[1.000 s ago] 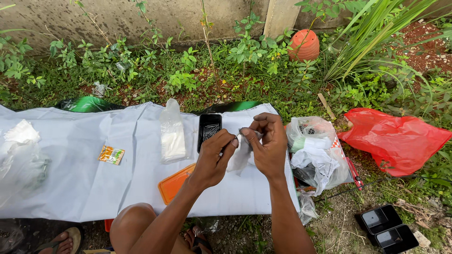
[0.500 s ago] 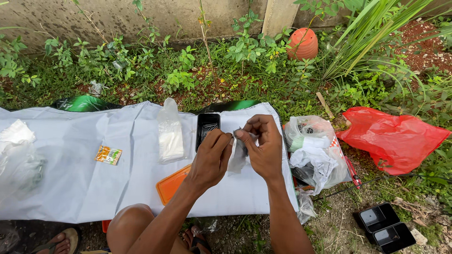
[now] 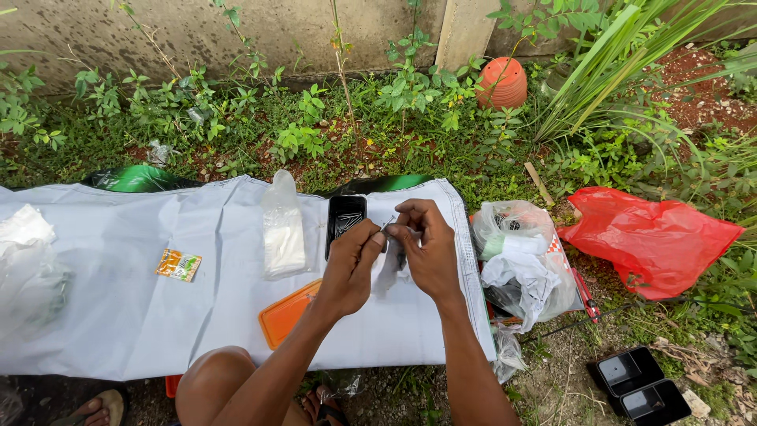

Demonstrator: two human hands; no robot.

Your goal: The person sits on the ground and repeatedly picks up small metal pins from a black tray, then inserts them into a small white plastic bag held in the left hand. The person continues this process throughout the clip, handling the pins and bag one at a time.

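Both hands meet over the white sheet (image 3: 158, 315) on the ground, just in front of the black tray (image 3: 345, 225). Left hand (image 3: 352, 267) and right hand (image 3: 426, 248) are pinched shut together on a small clear plastic bag (image 3: 392, 264), which hangs between them, fingertips touching at its top edge. A thin metal piece (image 3: 389, 222) sticks up from the pinch; can't tell which hand has it. The tray holds thin metal pieces. Orange lid (image 3: 285, 314) lies under the left forearm. Tall clear bag of white powder (image 3: 282, 229) stands left of the tray; small orange sachet (image 3: 178, 265) further left. White plastic bags (image 3: 524, 264) and red bag (image 3: 650, 244) sit right of the sheet.
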